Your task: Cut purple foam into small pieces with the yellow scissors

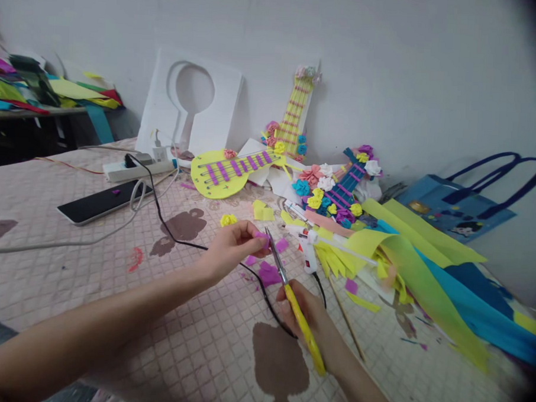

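Between the thumb and fingers of my left hand [237, 247] is a small piece of purple paper [261, 241]. My right hand [305, 315] is closed around scissors with yellow handles [304, 327]; their metal blades point up and away, with the tips beside the purple piece. Loose purple scraps [269, 273] lie on the table below the blades. A yellow paper flower [228, 220] and yellow paper squares [263, 210] rest just beyond my left hand. To the right of the blades lies a white glue gun [309, 253].
A yellow paper guitar [220, 174] and flower-covered ones lean near the wall. At left are a phone [103, 203], a power strip [136, 168] and cables crossing the table. Yellow and blue paper strips [433, 285], a thin stick [347, 317] and a blue bag [458, 206] are right.
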{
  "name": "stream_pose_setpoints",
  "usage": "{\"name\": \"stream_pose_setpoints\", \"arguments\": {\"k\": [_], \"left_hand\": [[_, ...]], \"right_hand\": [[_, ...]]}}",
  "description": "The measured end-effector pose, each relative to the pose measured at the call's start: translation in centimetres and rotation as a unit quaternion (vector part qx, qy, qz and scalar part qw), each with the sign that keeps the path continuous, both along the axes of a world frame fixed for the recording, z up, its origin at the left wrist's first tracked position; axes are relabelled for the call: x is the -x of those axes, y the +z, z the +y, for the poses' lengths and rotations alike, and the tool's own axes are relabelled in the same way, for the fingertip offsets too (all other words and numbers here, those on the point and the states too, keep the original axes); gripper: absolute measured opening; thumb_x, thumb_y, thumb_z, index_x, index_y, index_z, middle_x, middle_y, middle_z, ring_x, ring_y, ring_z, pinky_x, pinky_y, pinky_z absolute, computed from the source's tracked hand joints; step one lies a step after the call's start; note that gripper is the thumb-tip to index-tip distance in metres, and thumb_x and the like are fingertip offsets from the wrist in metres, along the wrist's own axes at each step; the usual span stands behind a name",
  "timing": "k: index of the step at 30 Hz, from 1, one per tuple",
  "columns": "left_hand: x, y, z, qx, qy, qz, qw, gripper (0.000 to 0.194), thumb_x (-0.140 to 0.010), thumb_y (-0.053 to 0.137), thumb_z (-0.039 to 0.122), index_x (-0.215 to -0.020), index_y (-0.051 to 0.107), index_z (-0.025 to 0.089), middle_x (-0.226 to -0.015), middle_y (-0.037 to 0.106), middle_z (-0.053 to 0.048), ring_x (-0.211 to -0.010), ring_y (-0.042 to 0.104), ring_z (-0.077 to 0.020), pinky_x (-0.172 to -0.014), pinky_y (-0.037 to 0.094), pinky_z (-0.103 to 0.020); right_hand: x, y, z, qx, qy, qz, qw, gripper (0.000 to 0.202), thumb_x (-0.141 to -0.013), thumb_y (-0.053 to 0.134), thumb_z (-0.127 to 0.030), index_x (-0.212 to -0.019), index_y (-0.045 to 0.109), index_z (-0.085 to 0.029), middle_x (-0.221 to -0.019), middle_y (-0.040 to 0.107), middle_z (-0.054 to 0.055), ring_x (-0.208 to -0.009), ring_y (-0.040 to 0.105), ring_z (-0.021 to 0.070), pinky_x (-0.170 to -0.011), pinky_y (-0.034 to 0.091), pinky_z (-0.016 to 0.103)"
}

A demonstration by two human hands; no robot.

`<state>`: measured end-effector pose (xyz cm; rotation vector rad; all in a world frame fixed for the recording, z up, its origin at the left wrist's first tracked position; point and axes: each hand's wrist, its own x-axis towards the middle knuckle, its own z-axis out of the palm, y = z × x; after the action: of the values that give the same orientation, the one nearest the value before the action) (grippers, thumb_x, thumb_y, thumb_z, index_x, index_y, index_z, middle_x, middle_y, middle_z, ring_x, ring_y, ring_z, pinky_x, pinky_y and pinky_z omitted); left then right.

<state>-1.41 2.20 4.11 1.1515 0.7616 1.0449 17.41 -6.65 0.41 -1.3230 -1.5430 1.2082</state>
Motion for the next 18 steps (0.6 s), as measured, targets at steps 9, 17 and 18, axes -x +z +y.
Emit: {"name": "stream_pose_setpoints", "arguments": {"k": [9, 17, 18], "left_hand": [[-0.2, -0.8, 0.0, -0.014, 0.012, -0.018, 1.000, 0.027, -0.077, 0.075, 0.031, -0.076, 0.053, 0.016, -0.071, 0.068, 0.001, -0.066, 0.067, -0.0114, -0.073, 0.055, -0.027], [-0.3, -0.9, -0.2, -0.025, 0.015, -0.015, 0.999, 0.025, -0.079, 0.073, 0.032, -0.078, 0.053, 0.016, -0.071, 0.068, 0.000, -0.067, 0.067, -0.0119, -0.074, 0.055, -0.028], [-0.3, -0.9, -0.2, -0.025, 0.015, -0.015, 0.999, 0.026, -0.079, 0.073, 0.032, -0.078, 0.053, 0.016, -0.071, 0.068, 0.000, -0.067, 0.067, -0.0121, -0.074, 0.055, -0.028]], "right_hand": [[0.4, 0.3, 0.1, -0.008, -0.016, -0.058, 0.998, 0.029, -0.079, 0.060, -0.044, -0.070, 0.044, -0.022, -0.057, 0.039, -0.006, -0.051, 0.031, 0.0104, -0.047, 0.025, 0.024], [0.9, 0.9, 0.2, -0.012, -0.034, -0.083, 0.996, 0.035, -0.077, 0.058, -0.051, -0.067, 0.039, -0.023, -0.057, 0.037, -0.005, -0.051, 0.031, 0.0108, -0.047, 0.026, 0.025], [0.9, 0.9, 0.2, -0.010, -0.033, -0.081, 0.996, 0.036, -0.077, 0.058, -0.052, -0.067, 0.039, -0.023, -0.056, 0.037, -0.006, -0.051, 0.030, 0.0106, -0.046, 0.025, 0.025]]}}
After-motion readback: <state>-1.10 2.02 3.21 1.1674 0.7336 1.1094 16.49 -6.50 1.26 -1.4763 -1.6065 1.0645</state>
